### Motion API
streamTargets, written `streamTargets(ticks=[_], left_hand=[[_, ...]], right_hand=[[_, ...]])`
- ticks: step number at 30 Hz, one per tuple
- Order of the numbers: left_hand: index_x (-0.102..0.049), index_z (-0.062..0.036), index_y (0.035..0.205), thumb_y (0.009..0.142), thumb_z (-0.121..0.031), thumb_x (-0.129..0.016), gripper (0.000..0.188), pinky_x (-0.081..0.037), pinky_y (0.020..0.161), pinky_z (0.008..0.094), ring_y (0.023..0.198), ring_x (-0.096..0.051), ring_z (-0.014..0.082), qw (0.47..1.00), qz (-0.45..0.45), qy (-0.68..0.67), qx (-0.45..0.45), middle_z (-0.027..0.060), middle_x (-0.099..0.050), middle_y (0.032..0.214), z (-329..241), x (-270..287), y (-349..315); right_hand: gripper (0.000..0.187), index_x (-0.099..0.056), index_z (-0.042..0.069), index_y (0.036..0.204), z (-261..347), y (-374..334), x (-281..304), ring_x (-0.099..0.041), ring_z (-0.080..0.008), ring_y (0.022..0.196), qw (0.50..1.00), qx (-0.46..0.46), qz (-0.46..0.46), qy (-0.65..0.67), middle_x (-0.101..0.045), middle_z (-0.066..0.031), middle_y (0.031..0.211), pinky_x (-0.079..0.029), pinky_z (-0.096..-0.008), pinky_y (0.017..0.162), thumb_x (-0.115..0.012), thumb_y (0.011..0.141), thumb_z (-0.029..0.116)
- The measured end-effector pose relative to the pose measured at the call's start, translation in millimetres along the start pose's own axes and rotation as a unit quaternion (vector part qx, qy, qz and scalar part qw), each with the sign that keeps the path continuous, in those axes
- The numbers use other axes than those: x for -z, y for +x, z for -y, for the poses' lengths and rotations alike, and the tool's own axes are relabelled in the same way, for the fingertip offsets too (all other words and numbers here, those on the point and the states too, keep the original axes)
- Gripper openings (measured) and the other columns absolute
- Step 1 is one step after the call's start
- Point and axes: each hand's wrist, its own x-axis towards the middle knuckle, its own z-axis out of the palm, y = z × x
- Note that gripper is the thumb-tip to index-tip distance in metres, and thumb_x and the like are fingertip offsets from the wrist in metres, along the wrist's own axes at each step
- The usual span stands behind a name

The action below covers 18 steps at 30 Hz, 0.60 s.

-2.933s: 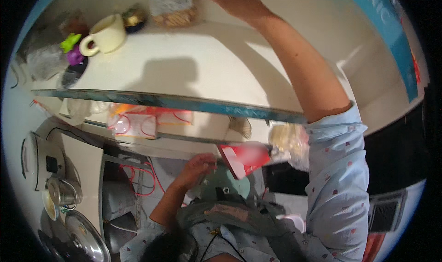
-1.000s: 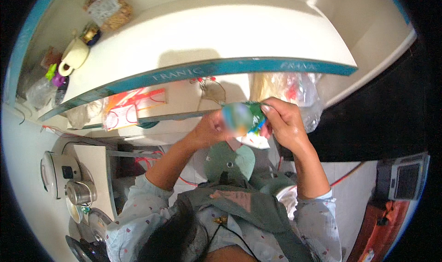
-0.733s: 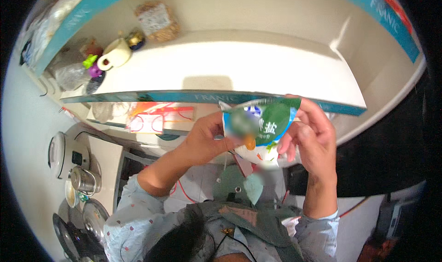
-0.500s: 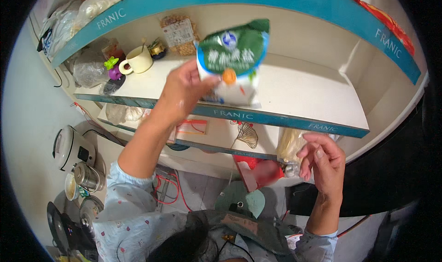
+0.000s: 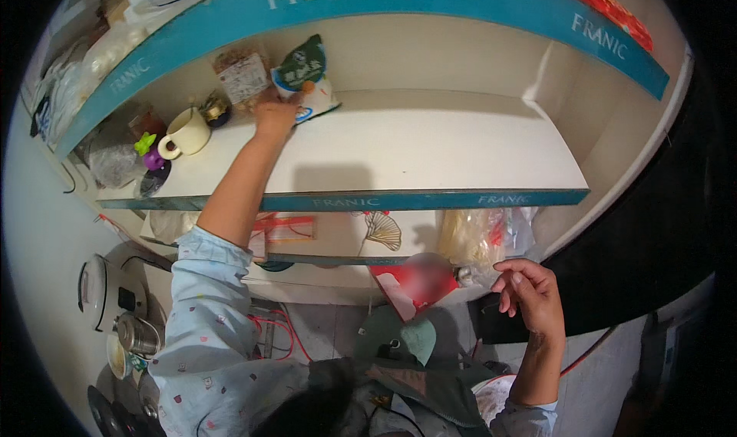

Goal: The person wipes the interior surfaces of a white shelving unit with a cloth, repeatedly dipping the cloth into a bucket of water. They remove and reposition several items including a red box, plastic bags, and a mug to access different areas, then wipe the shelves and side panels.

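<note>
My left hand [image 5: 275, 115] reaches onto the middle shelf, gripping the lower left edge of a green and white plastic packet [image 5: 301, 67]. The packet stands upright, leaning on the back of the shelf. Right beside it, to the left, is a clear bag of brown dry food [image 5: 244, 75] with a white label. Part of my fingers is hidden against the packets. My right hand [image 5: 531, 293] hangs in the air below the shelf at the right, fingers loosely bent and apart, holding nothing. Nearest to it is a clear plastic bag with pale yellow contents [image 5: 467, 237].
Left on the middle shelf [image 5: 430, 145] are a cream mug [image 5: 186, 132], a small dark jar [image 5: 215, 109] and a purple and green ornament [image 5: 150, 151]. A gold fan-shaped ornament [image 5: 382, 231] lies on the lower shelf. A white rice cooker [image 5: 111, 293] stands at lower left.
My left hand has carried the packet back and left, from in front of the shelf to beside the brown food bag. My right hand stays low, and the view has shifted slightly.
</note>
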Motion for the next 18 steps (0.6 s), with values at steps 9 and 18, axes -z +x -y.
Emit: streamTargets(ticks=[9, 18], left_hand=[[-0.062, -0.0037, 0.097, 0.074, -0.062, -0.059, 0.063, -0.051, 0.067, 0.0353, 0.073, -0.067, 0.0235, 0.903, -0.035, 0.426, -0.029, 0.0098, -0.068, 0.078, 17.9, 6.5, 35.3], [-0.053, 0.0013, 0.114, 0.073, -0.053, -0.066, 0.069, -0.049, 0.081, 0.0429, 0.093, -0.062, 0.0383, 0.938, -0.078, 0.326, -0.084, 0.0232, -0.063, 0.103, 38.7, 7.9, 53.6]], right_hand=[[0.025, -0.061, 0.000, 0.107, -30.0, -8.8, 25.7, -0.055, -0.0083, 0.055, 0.998, -0.038, -0.056, 0.016, -0.064, -0.0064, 0.080, -0.041, -0.0200, 0.046, -0.048, 0.093, 0.016], [0.029, -0.061, -0.003, 0.094, -149.0, -2.7, 62.9, -0.060, -0.0134, 0.059, 0.904, -0.048, -0.181, -0.384, -0.060, -0.0090, 0.066, -0.047, -0.0283, 0.054, -0.064, 0.085, 0.024]])
